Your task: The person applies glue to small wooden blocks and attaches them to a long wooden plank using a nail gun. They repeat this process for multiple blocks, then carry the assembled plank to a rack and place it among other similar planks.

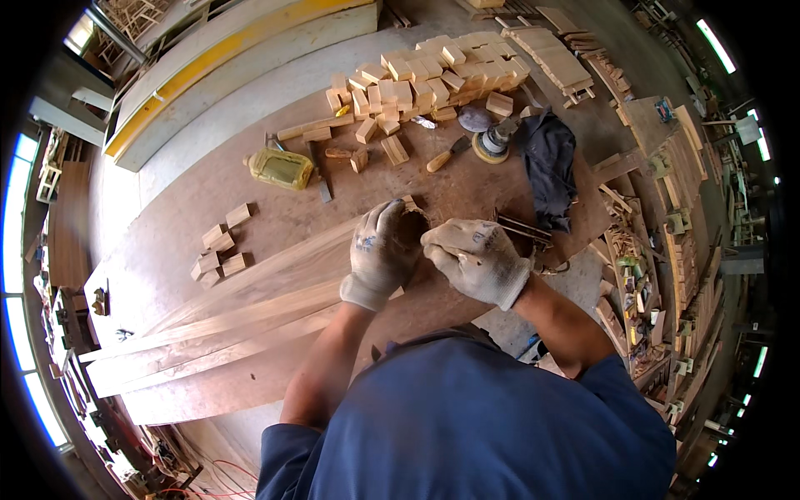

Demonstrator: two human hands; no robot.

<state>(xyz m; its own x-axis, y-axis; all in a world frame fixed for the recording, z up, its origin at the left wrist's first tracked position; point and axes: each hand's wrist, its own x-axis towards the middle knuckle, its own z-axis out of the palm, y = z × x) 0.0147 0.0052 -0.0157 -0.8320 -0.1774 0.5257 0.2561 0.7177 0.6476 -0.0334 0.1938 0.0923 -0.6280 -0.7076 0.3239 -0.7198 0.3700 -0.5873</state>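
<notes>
Both my hands wear whitish knit work gloves and are close together over the brown workbench (187, 187). My left hand (379, 254) is closed around a brown, dark-centred piece whose kind I cannot make out. Behind it shows the end of a small wood block (410, 202). Just to the right, my right hand (477, 260) has its fingers pressed together, pointing at the left hand's piece. Whatever they pinch, if anything, is hidden. Long wooden boards (242, 321) extend leftward from beneath my left hand.
Small wood blocks (408, 87) are piled at the bench's far side; several more blocks (221, 240) lie at left. A bottle of yellowish liquid (282, 168), a wood-handled chisel (448, 155), a round sander (493, 142) and a dark cloth (548, 167) lie beyond my hands.
</notes>
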